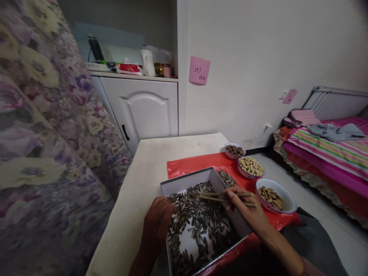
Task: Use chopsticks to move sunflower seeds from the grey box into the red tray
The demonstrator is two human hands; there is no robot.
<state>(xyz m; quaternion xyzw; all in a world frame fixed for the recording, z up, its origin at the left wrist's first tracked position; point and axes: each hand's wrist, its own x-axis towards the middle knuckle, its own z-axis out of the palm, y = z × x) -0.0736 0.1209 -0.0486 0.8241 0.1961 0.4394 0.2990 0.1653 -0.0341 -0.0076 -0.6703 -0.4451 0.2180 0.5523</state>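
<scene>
A shallow grey-white box (188, 181) holds many striped sunflower seeds (199, 212), with patches of its pale bottom showing. My right hand (244, 209) grips a pair of wooden chopsticks (213, 194) over the box's right wall. The chopsticks' tips point left and lie among the seeds near the middle; whether a seed is between them is too small to tell. At the left wall of the box, my left hand (157, 220) is closed with curled fingers against the rim. Its fingertips are partly hidden.
More sunflower seeds (227, 178) lie beyond the box on a red plastic sheet (184, 165). Along the table's right side stand bowls of almonds (270, 197), peanuts (251, 166) and round brown nuts (234, 149). A floral curtain (57, 153) hangs left; a bed (330, 142) stands right.
</scene>
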